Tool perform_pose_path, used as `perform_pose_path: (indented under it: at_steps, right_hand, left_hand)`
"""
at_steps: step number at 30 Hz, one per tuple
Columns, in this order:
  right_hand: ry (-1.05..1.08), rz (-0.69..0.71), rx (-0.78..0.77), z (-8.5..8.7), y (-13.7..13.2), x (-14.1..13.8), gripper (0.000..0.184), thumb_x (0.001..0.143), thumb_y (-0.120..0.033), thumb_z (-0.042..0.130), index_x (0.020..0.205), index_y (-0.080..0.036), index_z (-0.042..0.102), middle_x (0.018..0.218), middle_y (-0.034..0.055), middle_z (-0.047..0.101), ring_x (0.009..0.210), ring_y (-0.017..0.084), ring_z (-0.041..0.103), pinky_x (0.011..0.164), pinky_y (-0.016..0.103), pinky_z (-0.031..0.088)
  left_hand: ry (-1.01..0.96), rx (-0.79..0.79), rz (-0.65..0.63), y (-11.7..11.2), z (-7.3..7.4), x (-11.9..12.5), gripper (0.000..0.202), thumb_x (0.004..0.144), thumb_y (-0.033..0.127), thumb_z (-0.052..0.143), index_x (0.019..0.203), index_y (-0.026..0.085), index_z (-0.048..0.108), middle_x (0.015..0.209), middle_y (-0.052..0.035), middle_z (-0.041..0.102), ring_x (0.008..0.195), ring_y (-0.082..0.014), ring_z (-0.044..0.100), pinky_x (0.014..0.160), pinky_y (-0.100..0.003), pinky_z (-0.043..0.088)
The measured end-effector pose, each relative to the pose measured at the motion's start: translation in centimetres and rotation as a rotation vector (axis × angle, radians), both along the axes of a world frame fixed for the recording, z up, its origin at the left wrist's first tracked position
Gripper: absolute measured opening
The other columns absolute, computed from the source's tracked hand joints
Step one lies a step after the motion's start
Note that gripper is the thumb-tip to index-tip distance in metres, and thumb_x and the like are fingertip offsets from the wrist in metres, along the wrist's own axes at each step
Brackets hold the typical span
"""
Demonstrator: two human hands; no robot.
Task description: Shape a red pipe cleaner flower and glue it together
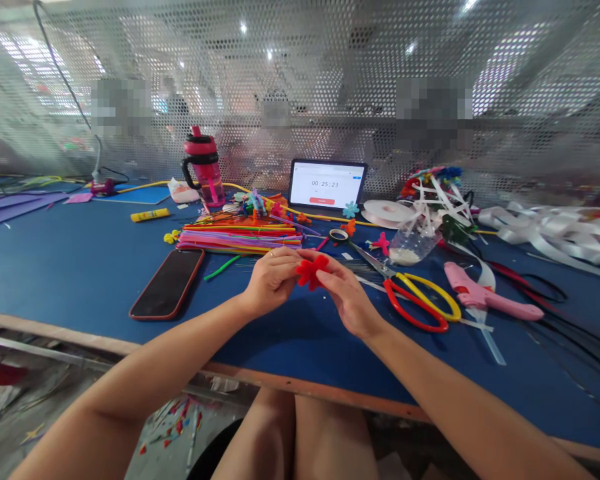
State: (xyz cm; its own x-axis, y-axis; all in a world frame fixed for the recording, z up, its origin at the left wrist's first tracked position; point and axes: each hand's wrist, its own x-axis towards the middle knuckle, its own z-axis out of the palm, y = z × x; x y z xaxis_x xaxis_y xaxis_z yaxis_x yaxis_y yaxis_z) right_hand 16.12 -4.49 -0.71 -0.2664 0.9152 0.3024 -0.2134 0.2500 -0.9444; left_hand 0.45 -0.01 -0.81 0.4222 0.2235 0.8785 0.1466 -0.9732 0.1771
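Note:
Both my hands meet over the blue table, pinched on a small red pipe-cleaner flower. My left hand grips its left side with curled fingers. My right hand holds its right side between thumb and fingers. Just behind the hands lies a bundle of coloured pipe cleaners. Red-and-yellow scissors lie right of my right hand.
A dark phone lies left of my hands. At the back stand a pink bottle and a tablet showing a timer. A pink glue gun, white ribbon, a tape roll and a glue stick lie around.

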Motion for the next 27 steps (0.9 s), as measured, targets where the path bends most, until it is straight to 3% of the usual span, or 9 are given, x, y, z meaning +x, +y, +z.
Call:
perform_pose_path:
  at_steps: [14, 27]
  right_hand:
    - [-0.021, -0.009, -0.035, -0.06, 0.03, -0.05, 0.035, 0.083, -0.032, 0.053, 0.117, -0.03, 0.057, 0.106, -0.0003, 0.064, 0.085, 0.014, 0.056, 0.075, 0.027, 0.042]
    - [0.0, -0.007, -0.007, -0.33, 0.19, -0.07, 0.032, 0.081, -0.03, 0.055, 0.113, -0.03, 0.059, 0.106, -0.0007, 0.063, 0.086, 0.013, 0.056, 0.084, 0.029, 0.042]
  left_hand:
    - [0.008, -0.019, 0.003, 0.01, -0.11, 0.07, 0.017, 0.076, 0.004, 0.049, 0.079, 0.016, 0.061, 0.07, -0.0034, 0.066, 0.073, -0.0136, 0.056, 0.072, -0.028, 0.049]
    - [0.013, -0.028, 0.012, -0.19, -0.07, 0.13, 0.018, 0.078, 0.005, 0.047, 0.078, 0.016, 0.06, 0.07, -0.0031, 0.066, 0.075, -0.0138, 0.057, 0.072, -0.028, 0.049]
